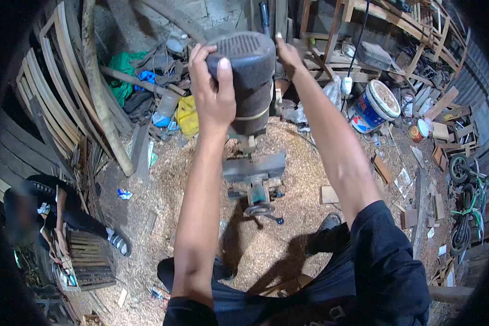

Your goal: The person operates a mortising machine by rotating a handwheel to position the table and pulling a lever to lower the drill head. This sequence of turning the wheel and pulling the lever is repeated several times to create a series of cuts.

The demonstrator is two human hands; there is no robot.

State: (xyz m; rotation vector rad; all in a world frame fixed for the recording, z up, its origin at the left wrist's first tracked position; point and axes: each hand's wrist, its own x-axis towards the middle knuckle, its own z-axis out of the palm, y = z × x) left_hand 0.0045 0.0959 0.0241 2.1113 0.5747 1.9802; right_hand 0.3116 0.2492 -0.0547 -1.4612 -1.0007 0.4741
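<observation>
A drill press stands upright in front of me, its dark cylindrical motor topped by a vented cap. My left hand is closed against the motor's left side, with fingers over the upper edge and thumb pointing up. At the right side of the motor is my right hand; its thumb sticks up, and most fingers are hidden. Behind the motor rises a lever with a dark grip. Below hang a chuck and bit above a flat work table. A handwheel with a ball knob sits under that table.
Wood shavings cover the floor. At left, another person sits beside a slatted wooden piece. Curved wooden frames lean behind. On the right are a paint bucket, wood offcuts and a small green bike.
</observation>
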